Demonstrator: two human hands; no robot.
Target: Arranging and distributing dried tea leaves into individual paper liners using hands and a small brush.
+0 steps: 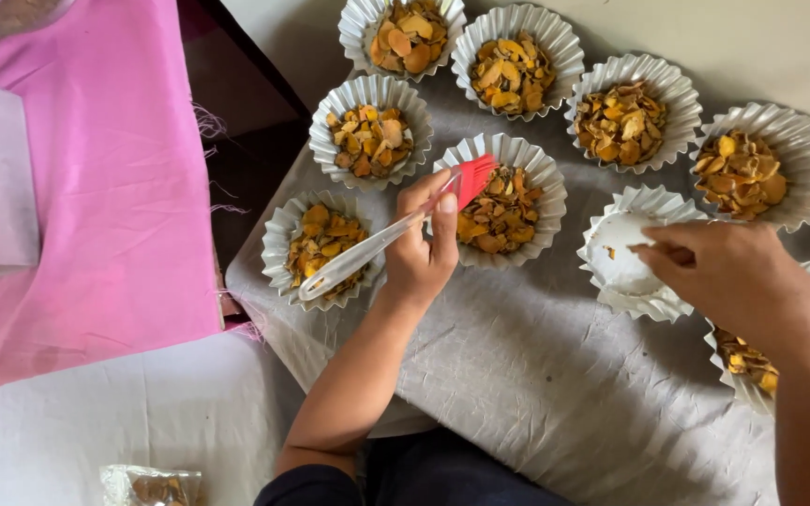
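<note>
brush held over paper cups of yellow chips

a person's left hand (421,251) is closed around a pastry brush (394,231), thumb and fingers pinching it near the head. the brush's long axis runs diagonally: its red bristles point up and to the right over a fluted paper cup (534,167) filled with yellow-orange chips, while the clear handle trails down-left across a neighbouring cup (282,234). the right hand (724,272) reaches into a nearly empty white cup (611,253), fingertips drawn together, apparently pinching a small chip, though the view is too small to be sure. more filled cups ring a grey cloth (536,375); a pink cloth (105,187) lies left.
</note>
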